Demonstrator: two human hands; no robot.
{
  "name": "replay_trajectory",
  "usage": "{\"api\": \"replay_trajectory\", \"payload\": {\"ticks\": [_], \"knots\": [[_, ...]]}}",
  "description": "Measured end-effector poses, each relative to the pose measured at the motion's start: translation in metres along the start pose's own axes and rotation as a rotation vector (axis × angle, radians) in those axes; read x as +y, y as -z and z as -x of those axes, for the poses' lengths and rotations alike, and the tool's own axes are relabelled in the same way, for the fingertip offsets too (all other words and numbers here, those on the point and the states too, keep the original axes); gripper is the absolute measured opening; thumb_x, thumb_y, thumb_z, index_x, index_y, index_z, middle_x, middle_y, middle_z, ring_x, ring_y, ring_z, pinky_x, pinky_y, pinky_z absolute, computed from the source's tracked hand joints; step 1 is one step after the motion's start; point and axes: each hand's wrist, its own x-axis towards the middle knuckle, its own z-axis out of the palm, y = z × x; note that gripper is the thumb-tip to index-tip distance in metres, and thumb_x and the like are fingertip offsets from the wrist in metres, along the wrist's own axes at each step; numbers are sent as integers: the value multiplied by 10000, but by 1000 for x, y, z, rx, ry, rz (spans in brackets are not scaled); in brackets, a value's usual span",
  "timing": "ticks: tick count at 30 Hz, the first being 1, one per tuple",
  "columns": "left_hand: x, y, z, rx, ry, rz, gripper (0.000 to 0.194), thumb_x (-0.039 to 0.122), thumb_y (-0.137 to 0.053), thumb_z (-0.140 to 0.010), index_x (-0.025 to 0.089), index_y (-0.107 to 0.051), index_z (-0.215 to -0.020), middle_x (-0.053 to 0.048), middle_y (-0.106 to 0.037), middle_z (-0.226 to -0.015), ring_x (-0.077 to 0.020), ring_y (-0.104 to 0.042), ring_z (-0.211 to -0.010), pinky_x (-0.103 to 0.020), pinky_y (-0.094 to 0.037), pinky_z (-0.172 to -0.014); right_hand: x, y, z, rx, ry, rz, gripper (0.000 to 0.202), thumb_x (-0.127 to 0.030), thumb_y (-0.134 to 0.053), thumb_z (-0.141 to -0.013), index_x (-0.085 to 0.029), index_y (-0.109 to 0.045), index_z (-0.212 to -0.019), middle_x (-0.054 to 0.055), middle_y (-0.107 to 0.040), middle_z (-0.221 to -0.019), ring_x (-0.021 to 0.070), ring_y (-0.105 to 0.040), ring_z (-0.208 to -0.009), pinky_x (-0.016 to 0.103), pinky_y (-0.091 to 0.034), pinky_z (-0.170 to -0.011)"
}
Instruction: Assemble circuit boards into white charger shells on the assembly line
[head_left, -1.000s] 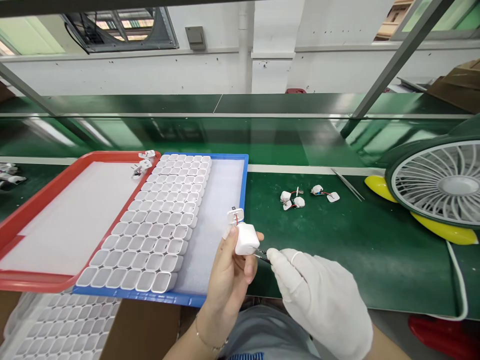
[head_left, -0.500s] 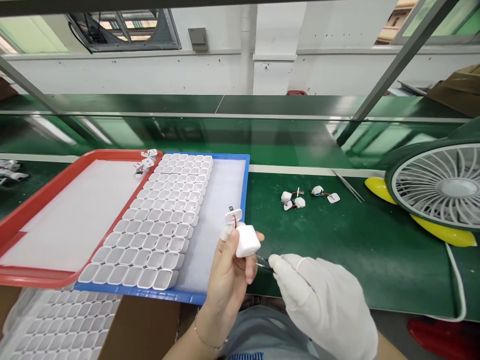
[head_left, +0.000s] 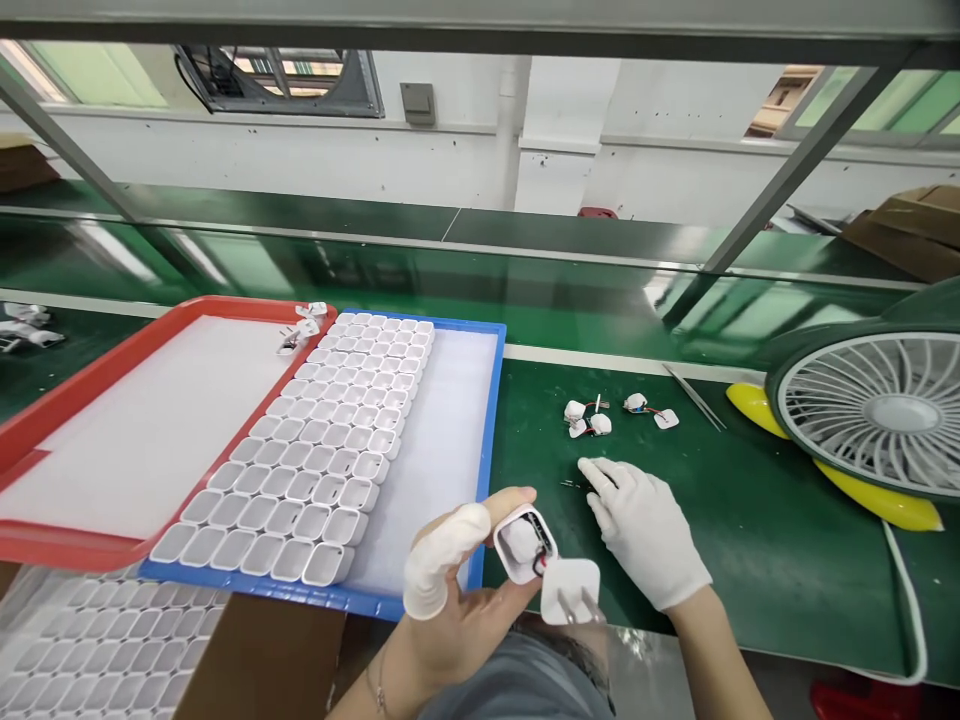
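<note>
My left hand [head_left: 471, 618], bare except for white finger cots, pinches a white plug-adapter housing [head_left: 501, 558] with its open side facing up. Inside it sits a white wrapped part with a dark circuit board edge. A white plug cover [head_left: 568, 588] with two metal prongs hangs out beside the housing, joined by short wires. My right hand [head_left: 646, 535], in a white glove, rests low over the green table with its fingers around dark tweezers [head_left: 574, 484]. Only the tweezer tips show; the rest is hidden under the glove.
A blue tray [head_left: 496, 400] carries rows of open white housings [head_left: 322, 420]. A red tray [head_left: 45, 420] lies left of it. Wired plug assemblies [head_left: 589, 418] lie behind my right hand, near silver tweezers [head_left: 694, 395]. A fan [head_left: 900, 412] stands at right.
The housing has been turned so its open side and contents show, and it has moved lower and right. My right hand has moved away from it, onto the table.
</note>
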Motion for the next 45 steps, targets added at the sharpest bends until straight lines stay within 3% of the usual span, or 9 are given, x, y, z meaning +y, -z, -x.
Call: {"api": "replay_trajectory", "payload": {"ticks": [3,5,10,13,18,24,29,37,45], "knots": [[1,4,-5,-86,28,-50,420,-29,-853,-495,237,-711,-788,-79,-755,-880,-236,-678,-793,-367,-557,-802,-8,17,-3,218,14,-194,494,-97,-561,-872,-125,-458,-1355,159,-606,-1280,286,-571,-1145,444,-510,-874],[4,3,-8,-140,-53,-109,394,-33,-834,-532,229,-733,-808,-94,-763,-891,-242,-686,-802,-363,-561,-788,-16,32,-8,389,103,-366,565,-44,-574,-848,-147,-412,-1380,157,-588,-1304,267,-539,-1218,455,-505,-944],[4,-3,-10,-351,-576,-319,632,-59,-753,-647,259,-638,-1181,-73,-754,-1032,-203,-693,-807,-330,-569,-740,-36,59,-24,569,450,-713,284,-129,-503,-932,-184,-478,-1209,128,-644,-1208,210,-596,-1171,466,-488,-1006],[-2,-2,-8,-369,-712,-411,782,-25,-733,-698,301,-461,-1354,-34,-723,-1073,-123,-635,-648,-259,-541,-606,-44,72,-34,600,498,-823,188,-158,-518,-936,-204,-511,-1118,105,-696,-1065,194,-666,-994,411,-535,-915],[-3,0,-2,-350,-436,-369,513,107,-749,-747,269,-554,-1194,1,-733,-887,-85,-576,-546,-207,-500,-538,-49,89,-43,426,538,-935,92,-179,-486,-957,-215,-562,-995,20,-680,-776,135,-621,-653,264,-510,-578],[7,-16,-6,-184,43,-108,537,291,-788,-744,231,-462,-1166,19,-710,-693,-56,-492,-462,-185,-453,-510,-48,76,-43,354,394,-993,187,-213,-606,-904,-226,-527,-1073,61,-674,-960,162,-641,-902,306,-550,-795],[5,-22,-10,-230,162,90,530,348,-781,-753,253,-391,-1100,60,-660,-612,-3,-306,-337,-115,-284,-347,-49,69,-44,299,327,-1057,196,-210,-654,-856,-237,-519,-995,50,-669,-968,169,-647,-921,306,-560,-785],[-2,-23,-15,-193,166,159,496,318,-790,-748,261,-377,-1017,130,-546,-517,-7,-292,-336,-86,-335,-320,-52,76,-49,357,291,-979,198,-196,-696,-832,-216,-546,-960,37,-687,-960,148,-652,-912,264,-540,-809],[5,-32,-32,-148,390,242,325,436,-642,-841,113,-612,-843,-29,-674,-677,22,-299,-305,-113,-291,-296,-57,68,-50,193,94,-930,413,-219,-671,-847,-228,-556,-1243,47,-672,-1171,165,-635,-1068,280,-521,-939]]}}
